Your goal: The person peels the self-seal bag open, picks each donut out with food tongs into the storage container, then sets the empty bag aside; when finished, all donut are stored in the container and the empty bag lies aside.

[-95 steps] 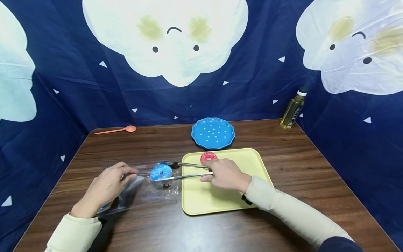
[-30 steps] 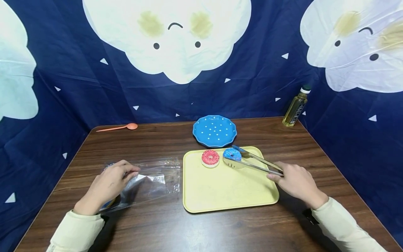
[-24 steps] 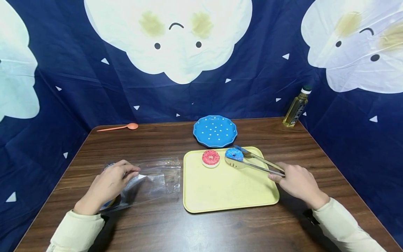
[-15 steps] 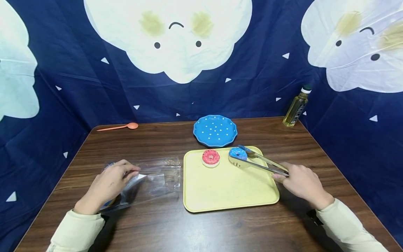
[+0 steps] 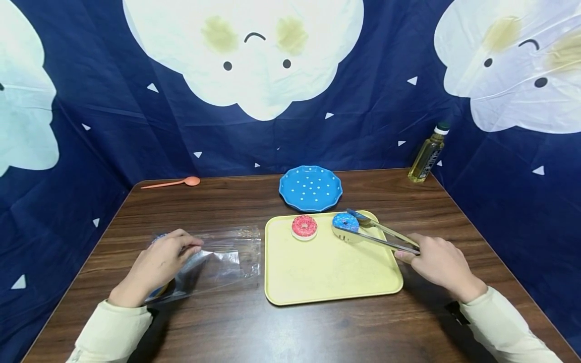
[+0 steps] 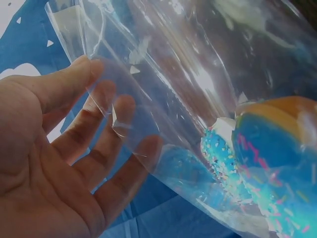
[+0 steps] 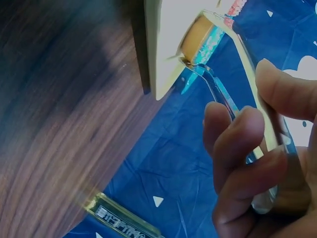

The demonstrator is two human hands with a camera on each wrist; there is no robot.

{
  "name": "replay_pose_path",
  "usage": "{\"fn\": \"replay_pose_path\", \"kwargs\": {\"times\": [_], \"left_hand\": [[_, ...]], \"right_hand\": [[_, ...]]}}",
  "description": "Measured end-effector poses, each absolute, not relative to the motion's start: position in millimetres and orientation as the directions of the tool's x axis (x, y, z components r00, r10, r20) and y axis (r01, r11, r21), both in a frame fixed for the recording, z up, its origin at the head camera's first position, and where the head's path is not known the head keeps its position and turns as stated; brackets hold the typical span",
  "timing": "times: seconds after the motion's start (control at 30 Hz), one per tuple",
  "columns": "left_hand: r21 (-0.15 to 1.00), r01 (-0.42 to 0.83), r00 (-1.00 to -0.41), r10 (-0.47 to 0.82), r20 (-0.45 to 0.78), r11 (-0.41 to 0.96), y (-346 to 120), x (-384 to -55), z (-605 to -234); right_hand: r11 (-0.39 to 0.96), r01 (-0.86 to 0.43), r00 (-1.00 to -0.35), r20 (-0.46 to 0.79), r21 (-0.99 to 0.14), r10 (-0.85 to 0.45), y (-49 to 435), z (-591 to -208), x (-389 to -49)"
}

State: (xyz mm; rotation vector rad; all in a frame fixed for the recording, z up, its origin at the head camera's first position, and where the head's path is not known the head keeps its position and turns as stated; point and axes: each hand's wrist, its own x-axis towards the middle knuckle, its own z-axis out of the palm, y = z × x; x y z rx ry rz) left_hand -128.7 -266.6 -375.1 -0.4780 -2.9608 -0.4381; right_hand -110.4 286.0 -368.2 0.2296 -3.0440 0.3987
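Observation:
My left hand (image 5: 156, 262) pinches the edge of a clear plastic bag (image 5: 227, 257) lying on the table left of the tray. Inside the bag, blue-iced doughnuts (image 6: 277, 173) with sprinkles show in the left wrist view; from above, the hand partly covers them. My right hand (image 5: 440, 262) grips metal tongs (image 5: 386, 232), whose tips stand on either side of a blue doughnut (image 5: 340, 219) on the yellow tray (image 5: 327, 277). This doughnut rests near the tray's far edge, right of a red doughnut (image 5: 297, 227) and apart from it.
Behind the tray is a blue dotted plate (image 5: 310, 189). An orange spoon (image 5: 191, 181) lies at the table's back left, and a bottle of yellow liquid (image 5: 424, 161) stands at the back right corner. Blue cloth with white clouds hangs round the table (image 5: 218, 322).
The tongs have carried the blue doughnut from the bag onto the tray, beside the red one. Over the last second both slid slightly right. My left hand has stayed at the bag.

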Motion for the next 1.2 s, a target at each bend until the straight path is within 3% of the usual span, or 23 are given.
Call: {"fn": "replay_pose_path", "kwargs": {"times": [0.47, 1.2], "left_hand": [[0.267, 0.308, -0.950, 0.280, 0.141, 0.913, -265, -129, -373], [0.279, 0.296, -0.954, 0.265, 0.144, 0.914, -267, -126, -374]], "right_hand": [[0.943, -0.201, -0.975, 0.144, -0.266, -0.167, 273, -356, -117], [0.893, -0.390, -0.918, 0.169, -0.223, -0.359, 213, -355, -135]]}}
